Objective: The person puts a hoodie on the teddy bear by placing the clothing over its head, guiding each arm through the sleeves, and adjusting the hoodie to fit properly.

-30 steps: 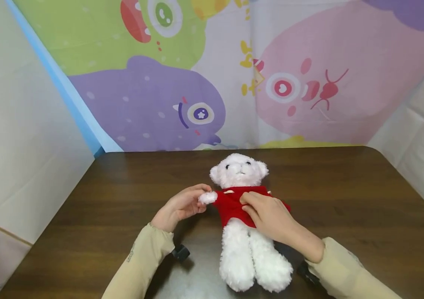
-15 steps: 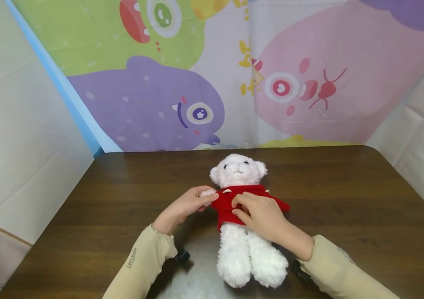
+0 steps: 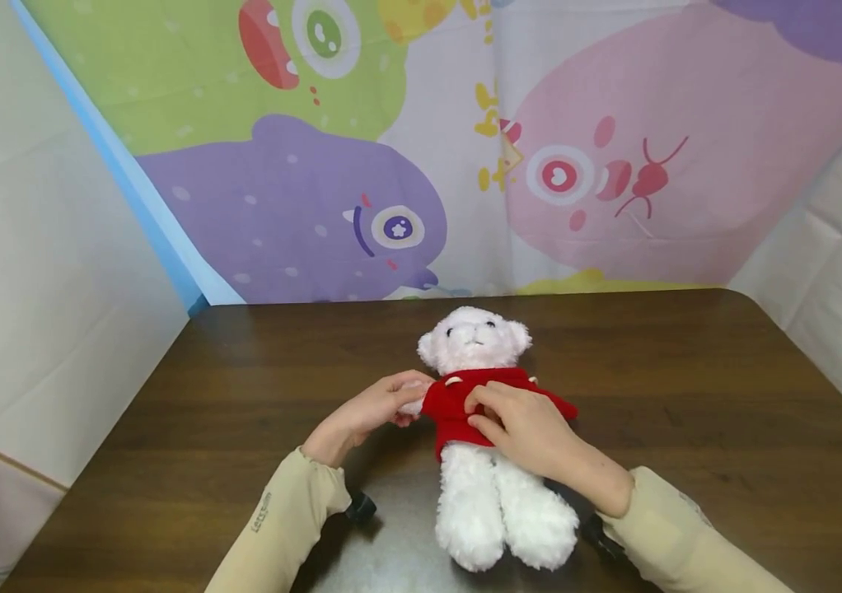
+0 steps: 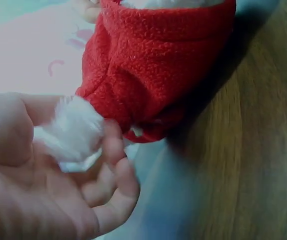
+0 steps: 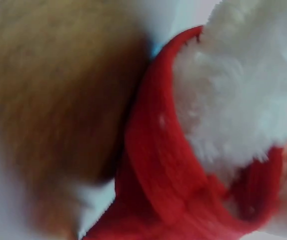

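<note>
A white plush teddy bear (image 3: 471, 350) lies face up on the brown table, its head toward the far edge. It wears a red fleece top (image 3: 454, 428) with small pale toggles near the neck. My left hand (image 3: 362, 416) holds the bear's white paw (image 4: 77, 127) at the cuff; in the left wrist view the thumb and fingers curl round the fur. With thumb and index finger, my right hand (image 3: 532, 428) pinches the front of the top at the belly. The right wrist view shows the hem (image 5: 153, 150) standing away from the white fur (image 5: 233, 90).
The wooden table (image 3: 258, 354) extends to both sides of the bear. Behind it hangs a cartoon-printed cloth (image 3: 458, 165), with pale sheets at left and right. A dark wrist strap mount (image 3: 362, 506) sits under the left sleeve.
My left hand has moved slightly right and its thumb has come over the paw, which it now covers more. The right hand and its pinch of the top shifted a little left.
</note>
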A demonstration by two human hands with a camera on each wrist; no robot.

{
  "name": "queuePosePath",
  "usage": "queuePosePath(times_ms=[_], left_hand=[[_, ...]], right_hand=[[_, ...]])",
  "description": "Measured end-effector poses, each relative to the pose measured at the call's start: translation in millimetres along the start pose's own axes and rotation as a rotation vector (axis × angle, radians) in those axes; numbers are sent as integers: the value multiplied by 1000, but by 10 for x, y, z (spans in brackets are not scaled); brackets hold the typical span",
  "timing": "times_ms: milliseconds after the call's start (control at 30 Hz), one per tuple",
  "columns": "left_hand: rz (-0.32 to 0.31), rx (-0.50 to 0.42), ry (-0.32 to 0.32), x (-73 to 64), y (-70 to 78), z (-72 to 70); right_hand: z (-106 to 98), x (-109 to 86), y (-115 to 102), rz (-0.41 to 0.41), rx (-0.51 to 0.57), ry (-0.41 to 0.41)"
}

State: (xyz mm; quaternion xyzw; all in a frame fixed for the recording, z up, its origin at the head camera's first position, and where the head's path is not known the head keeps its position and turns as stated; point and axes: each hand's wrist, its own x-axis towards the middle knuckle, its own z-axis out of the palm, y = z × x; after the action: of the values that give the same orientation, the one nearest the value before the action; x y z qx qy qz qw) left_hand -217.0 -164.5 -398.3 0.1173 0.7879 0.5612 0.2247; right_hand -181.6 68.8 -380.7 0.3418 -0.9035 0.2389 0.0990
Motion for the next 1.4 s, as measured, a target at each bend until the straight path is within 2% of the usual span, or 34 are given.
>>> queuePosePath(times_ms=[67,133,233,367,433,500,600,700,800,900,1100,1267,1400], left_hand=[[8,3,15,-5,24,16],[14,-37,22,-11,39,35],[27,-104,53,-20,44,65],[45,-43,196,-22,42,101],[42,3,274,-20,43,109],[33,27,331,-17,41,107],[11,53,364,-22,48,93],[-9,124,350,-40,76,82],[0,219,299,-84,146,95],[47,318,250,-137,265,142],[186,508,206,-173,548,334],[321,642,129,-78,675,543],[369,704,162,13,718,694]], right_hand=[[-50,-13,31,-2,61,-40],[-115,-27,78,-3,121,-67],[-224,-52,171,27,171,-37],[-371,-123,317,150,146,75],[-426,-169,390,234,116,80],[-467,-217,457,325,87,11],[-490,-275,536,461,65,-181],[-465,-309,598,553,135,-341],[-416,-313,652,577,281,-363],[-391,-298,684,575,388,-306],[-391,-264,652,552,375,-131],[-373,-243,581,495,461,-37],[-352,-207,520,473,502,17]])
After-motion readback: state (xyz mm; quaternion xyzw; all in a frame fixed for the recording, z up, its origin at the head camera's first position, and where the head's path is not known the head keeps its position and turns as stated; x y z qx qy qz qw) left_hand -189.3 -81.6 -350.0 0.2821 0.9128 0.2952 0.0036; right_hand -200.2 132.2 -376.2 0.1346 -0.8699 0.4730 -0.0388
